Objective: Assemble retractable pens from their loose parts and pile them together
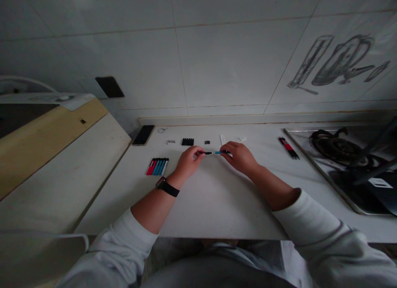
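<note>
Head view. The left hand (188,160) pinches the black end of a slim pen (213,153) between closed fingertips; the right hand (241,155) is closed over its blue portion. The pen lies level, roughly parallel to the back edge of the bench (211,201). Nearer that edge run small coiled pieces (170,141), black pieces (187,142) and white sticks (222,139). Red, blue and white barrels (157,166) lie toward the left edge; a phone (143,135) occupies the back left corner.

Grey tiled wall (223,65), white counter (214,209), dim light
</note>
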Motion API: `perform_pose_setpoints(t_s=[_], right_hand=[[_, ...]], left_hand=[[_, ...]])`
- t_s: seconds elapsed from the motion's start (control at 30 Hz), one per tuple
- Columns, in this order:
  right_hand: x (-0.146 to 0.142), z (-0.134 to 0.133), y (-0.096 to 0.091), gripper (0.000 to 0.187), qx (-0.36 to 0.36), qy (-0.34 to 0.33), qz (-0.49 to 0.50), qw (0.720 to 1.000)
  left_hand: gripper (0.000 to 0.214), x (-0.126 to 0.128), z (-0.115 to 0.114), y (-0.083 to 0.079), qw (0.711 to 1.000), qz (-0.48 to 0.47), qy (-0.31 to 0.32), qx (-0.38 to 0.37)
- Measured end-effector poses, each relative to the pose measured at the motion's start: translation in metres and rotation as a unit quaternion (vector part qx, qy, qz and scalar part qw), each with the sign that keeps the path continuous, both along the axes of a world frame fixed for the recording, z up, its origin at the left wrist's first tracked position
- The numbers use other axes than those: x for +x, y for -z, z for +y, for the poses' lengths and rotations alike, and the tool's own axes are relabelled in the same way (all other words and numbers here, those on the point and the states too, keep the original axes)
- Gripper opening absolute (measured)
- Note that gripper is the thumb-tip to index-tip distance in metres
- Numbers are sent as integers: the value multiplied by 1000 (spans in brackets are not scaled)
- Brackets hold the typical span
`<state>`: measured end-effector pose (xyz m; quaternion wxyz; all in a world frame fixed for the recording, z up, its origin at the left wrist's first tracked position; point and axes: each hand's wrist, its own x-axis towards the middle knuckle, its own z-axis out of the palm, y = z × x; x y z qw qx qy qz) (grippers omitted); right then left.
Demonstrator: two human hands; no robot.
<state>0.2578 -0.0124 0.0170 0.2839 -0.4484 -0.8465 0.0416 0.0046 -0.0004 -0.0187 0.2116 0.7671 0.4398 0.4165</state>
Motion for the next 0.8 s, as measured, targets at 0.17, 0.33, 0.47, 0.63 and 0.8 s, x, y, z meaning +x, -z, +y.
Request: perform_pose_setpoints(t_s=[0.17,0.33,0.47,0.63,0.8], right_hand=[[-4,-1,2,14,-1,-20,-15,1000],[-4,-1,4,15,4,-27,-23,999],[-3,0,5,14,7,-34,-28,999],[-3,1,8,14,9,-35,-26,999],[-4,1,8,13,10,-39,-24,999]], left_hand=[[7,2,-2,-2,1000,12,17,-7],[6,2,-3,-3,1000,12,23,-16],[7,2,-3,-3,999,5,28,-20],[8,3,-3,-4,999,11,30,-33],[10,3,-4,-5,998,14,43,-36]])
